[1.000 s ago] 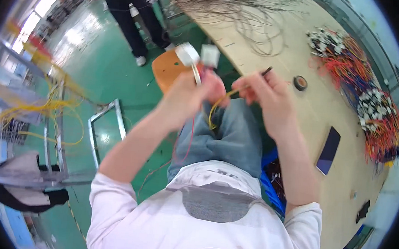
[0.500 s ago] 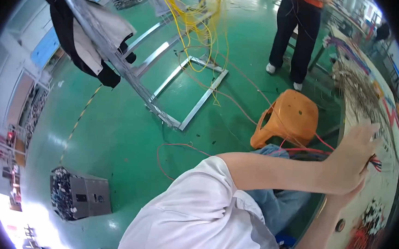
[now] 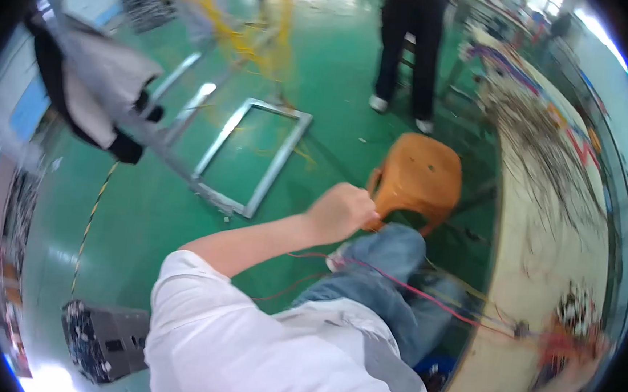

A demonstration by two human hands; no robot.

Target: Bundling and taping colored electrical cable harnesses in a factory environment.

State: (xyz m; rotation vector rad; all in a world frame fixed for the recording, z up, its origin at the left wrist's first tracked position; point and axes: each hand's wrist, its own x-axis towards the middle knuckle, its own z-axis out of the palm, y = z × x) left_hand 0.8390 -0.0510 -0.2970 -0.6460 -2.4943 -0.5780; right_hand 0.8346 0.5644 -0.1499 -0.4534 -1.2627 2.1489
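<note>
My left hand (image 3: 342, 212) is held out over my lap, beside the orange stool (image 3: 423, 171), with its fingers curled closed. Whatever may be inside those fingers is hidden. My right hand (image 3: 594, 350) is at the far right over the table, close to a pile of red wires (image 3: 560, 346); motion blur smears its fingers. Pinkish-red wires (image 3: 423, 295) run across my jeans onto the table. They pass a small dark round piece (image 3: 521, 328) there. Small white and black parts (image 3: 575, 307) lie just behind the red pile.
The wooden table (image 3: 518, 247) along the right carries a long bundle of thin grey-brown wires (image 3: 530, 131). A person (image 3: 411, 53) in dark trousers stands beyond the stool. At left are a metal frame (image 3: 256, 192) with yellow cables, a hanging jacket (image 3: 92, 89) and a grey bin (image 3: 107, 342).
My hands have parted: the left swung left off the table to above my lap, and the right slid nearer along the table to the red wires. The whole view has shifted.
</note>
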